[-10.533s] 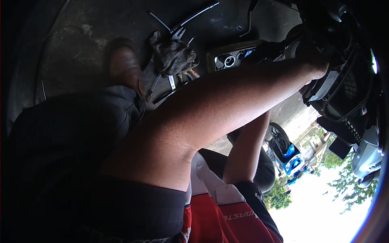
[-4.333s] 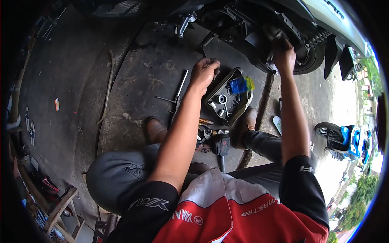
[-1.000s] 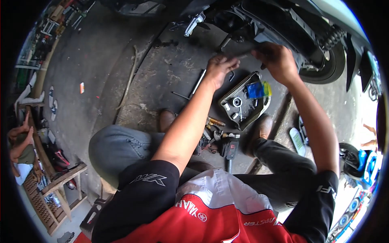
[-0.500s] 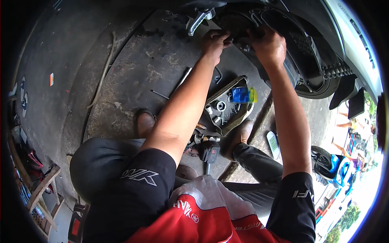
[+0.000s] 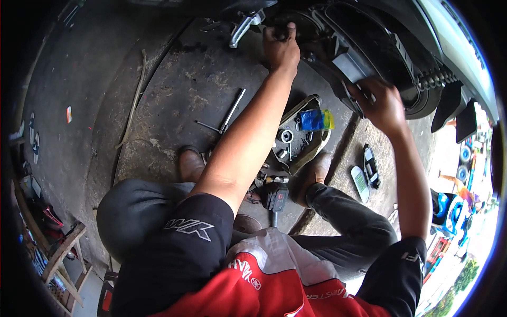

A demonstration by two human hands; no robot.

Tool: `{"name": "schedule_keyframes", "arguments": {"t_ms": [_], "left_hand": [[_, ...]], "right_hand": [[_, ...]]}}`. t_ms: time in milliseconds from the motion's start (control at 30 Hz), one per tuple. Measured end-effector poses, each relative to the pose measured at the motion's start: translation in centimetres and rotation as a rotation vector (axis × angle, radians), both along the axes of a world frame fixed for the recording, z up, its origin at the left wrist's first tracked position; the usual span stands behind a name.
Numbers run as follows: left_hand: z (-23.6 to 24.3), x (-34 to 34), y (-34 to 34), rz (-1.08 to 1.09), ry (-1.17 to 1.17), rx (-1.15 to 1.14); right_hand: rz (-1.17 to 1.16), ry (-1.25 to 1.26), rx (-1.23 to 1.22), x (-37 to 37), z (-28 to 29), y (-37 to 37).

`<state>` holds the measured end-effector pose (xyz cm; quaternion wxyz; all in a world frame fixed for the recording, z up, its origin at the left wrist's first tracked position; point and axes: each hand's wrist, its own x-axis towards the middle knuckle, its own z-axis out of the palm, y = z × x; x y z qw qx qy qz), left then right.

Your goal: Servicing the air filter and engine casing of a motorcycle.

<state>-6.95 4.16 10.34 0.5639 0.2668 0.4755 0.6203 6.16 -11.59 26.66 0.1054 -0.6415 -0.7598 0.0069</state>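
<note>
A scooter's long dark engine side cover [image 5: 330,74] stands tilted out from the scooter's side, with a pale metal surface [image 5: 353,66] showing behind it. At its front end is my left hand [image 5: 281,50], its fingers curled around the edge and the thumb raised. My right hand [image 5: 383,103], a little blurred, grips the rear end near the wheel, its fingers bent over the rim. Part of the cover's front end is hidden by my left hand. Close to that hand, a silver footrest or lever [image 5: 245,29] sticks out.
On the floor between my feet lie a tray [image 5: 296,169] of sockets and bolts, a blue-and-yellow packet [image 5: 316,120], a ratchet wrench [image 5: 232,111] and a cordless driver [image 5: 275,198]. An open case [image 5: 371,166] lies to the right. A shock absorber spring [image 5: 438,80] is beside the wheel.
My right hand has moved back and to the right along the cover, whose rear end now stands away from the scooter. My left hand has shifted slightly, thumb now up.
</note>
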Motion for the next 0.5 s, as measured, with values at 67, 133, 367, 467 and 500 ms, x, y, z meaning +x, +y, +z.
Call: {"name": "schedule_keyframes", "arguments": {"t_ms": [67,133,367,467,500], "left_hand": [[-0.2,0.4,0.1,0.051,0.108,0.032],[-0.6,0.7,-0.2,-0.019,-0.083,0.282],[-0.1,0.4,0.9,-0.290,0.233,0.201],[0.5,-0.1,0.8,-0.315,0.204,0.179],[0.7,-0.5,0.7,-0.321,0.273,0.189]], "right_hand": [[-0.019,-0.084,-0.125,4.0,1.8,-5.5],[-0.268,0.051,-0.173,8.1,1.3,-12.5],[-1.187,0.084,-0.450,23.8,-11.2,-43.8],[-1.531,0.190,-0.539,24.9,-19.3,-57.4],[-1.603,0.206,-0.556,24.4,-22.1,-60.3]]}}
